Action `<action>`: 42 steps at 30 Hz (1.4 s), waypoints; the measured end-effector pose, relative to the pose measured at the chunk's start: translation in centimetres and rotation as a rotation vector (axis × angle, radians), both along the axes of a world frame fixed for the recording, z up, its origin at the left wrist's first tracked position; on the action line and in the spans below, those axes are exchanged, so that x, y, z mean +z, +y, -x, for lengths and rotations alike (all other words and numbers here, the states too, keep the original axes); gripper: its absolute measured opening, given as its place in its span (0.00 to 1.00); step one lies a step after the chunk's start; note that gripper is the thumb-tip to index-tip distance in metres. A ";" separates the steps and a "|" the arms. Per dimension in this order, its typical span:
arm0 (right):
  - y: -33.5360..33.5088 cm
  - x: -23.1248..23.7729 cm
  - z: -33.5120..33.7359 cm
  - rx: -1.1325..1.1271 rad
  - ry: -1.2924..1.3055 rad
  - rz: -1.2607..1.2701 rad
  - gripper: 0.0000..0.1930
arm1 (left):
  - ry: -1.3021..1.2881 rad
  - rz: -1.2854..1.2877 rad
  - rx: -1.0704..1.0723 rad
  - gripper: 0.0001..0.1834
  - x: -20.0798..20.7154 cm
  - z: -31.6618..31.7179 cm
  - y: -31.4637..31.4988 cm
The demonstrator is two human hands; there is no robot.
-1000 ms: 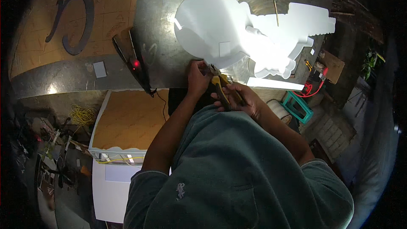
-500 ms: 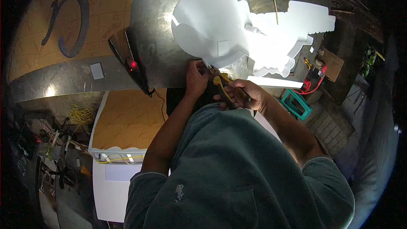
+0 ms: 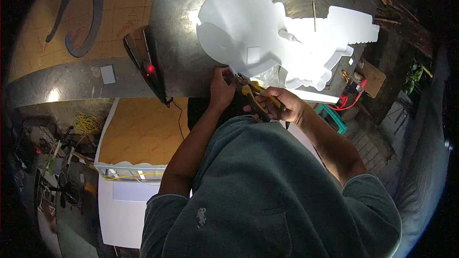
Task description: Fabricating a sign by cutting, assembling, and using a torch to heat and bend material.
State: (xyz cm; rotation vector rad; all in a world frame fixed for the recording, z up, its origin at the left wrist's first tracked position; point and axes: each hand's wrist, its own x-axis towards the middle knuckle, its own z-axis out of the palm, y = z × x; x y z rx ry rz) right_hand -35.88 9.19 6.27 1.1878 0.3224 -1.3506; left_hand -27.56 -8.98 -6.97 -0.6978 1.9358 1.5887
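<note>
My right hand (image 3: 285,103) grips a pair of yellow-and-black pliers (image 3: 252,94), its jaws pointing up and left at the table's near edge. Close by the jaws, the fingers of my left hand (image 3: 223,89) are pinched together, and a small pale bit shows at their tips; I cannot make out what it is. Just beyond both hands lies a large white cut-out panel (image 3: 229,24), round at the left and irregular at the right, with a raised rim along part of its edge. A small white bottle with a thin tip (image 3: 287,35) and a square white piece (image 3: 253,55) rest on it.
The grey metal table (image 3: 179,57) carries a black V-shaped device (image 3: 145,64) with a red light, a small white block (image 3: 108,74) and a brown sheet (image 3: 122,14) at the left. A teal frame (image 3: 334,117) and red cable (image 3: 351,106) are at the right; a brown-topped box (image 3: 138,134) stands below left.
The whole view has shifted slightly. My right hand and the pliers have moved only a little; my left hand keeps its pinch beside the jaws.
</note>
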 end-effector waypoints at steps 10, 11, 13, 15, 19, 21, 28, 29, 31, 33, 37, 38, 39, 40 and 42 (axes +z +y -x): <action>0.3 -0.1 0.0 -0.026 0.026 0.045 0.24 | -0.057 -0.072 -0.019 0.27 -0.3 -0.1 -0.3; 0.2 0.0 0.0 0.020 0.041 -0.002 0.25 | -0.046 -0.082 -0.014 0.27 -0.3 0.0 -0.3; 0.2 0.1 0.2 0.066 0.054 -0.049 0.26 | -0.037 -0.092 -0.010 0.27 -0.2 0.0 -0.3; 0.3 0.1 0.4 0.024 0.026 0.000 0.26 | -0.066 -0.089 -0.017 0.27 -0.2 0.0 -0.3; 0.8 -0.3 0.2 0.039 0.045 0.024 0.24 | -0.038 -0.109 -0.008 0.27 -0.3 -0.1 -0.1; 1.0 -0.6 -0.1 -0.015 0.011 0.023 0.24 | -0.053 -0.046 -0.029 0.25 -0.4 -0.1 -0.1; 2.5 -1.6 0.0 0.080 -0.046 -0.068 0.24 | -0.059 -0.061 -0.020 0.24 -0.2 -0.1 -0.1; 2.6 -1.6 0.2 0.094 -0.034 -0.088 0.23 | -0.049 -0.088 -0.006 0.24 -0.1 -0.1 -0.1; 2.5 -1.6 0.8 0.110 -0.021 -0.106 0.22 | -0.037 -0.114 0.012 0.24 0.0 -0.1 -0.2; 2.1 -1.5 1.6 0.196 -0.038 -0.207 0.19 | -0.063 -0.120 0.027 0.24 0.0 -0.1 -0.2; 0.9 -1.0 3.6 0.301 -0.024 -0.241 0.17 | -0.065 -0.071 0.003 0.25 -0.2 -0.3 -0.1; 0.6 -1.0 4.1 0.396 0.018 -0.217 0.15 | -0.008 -0.115 0.039 0.25 -0.5 -0.4 0.0; 0.3 -0.9 4.5 0.520 0.056 -0.232 0.14 | -0.025 -0.164 0.052 0.25 -0.7 -0.4 0.1; 0.1 -0.9 4.8 0.488 0.063 -0.196 0.14 | 0.053 -0.162 0.073 0.25 -0.8 -0.6 0.2; -0.2 -1.0 5.0 0.885 0.341 -0.312 0.13 | 0.028 -0.041 0.024 0.25 -1.0 -1.0 0.4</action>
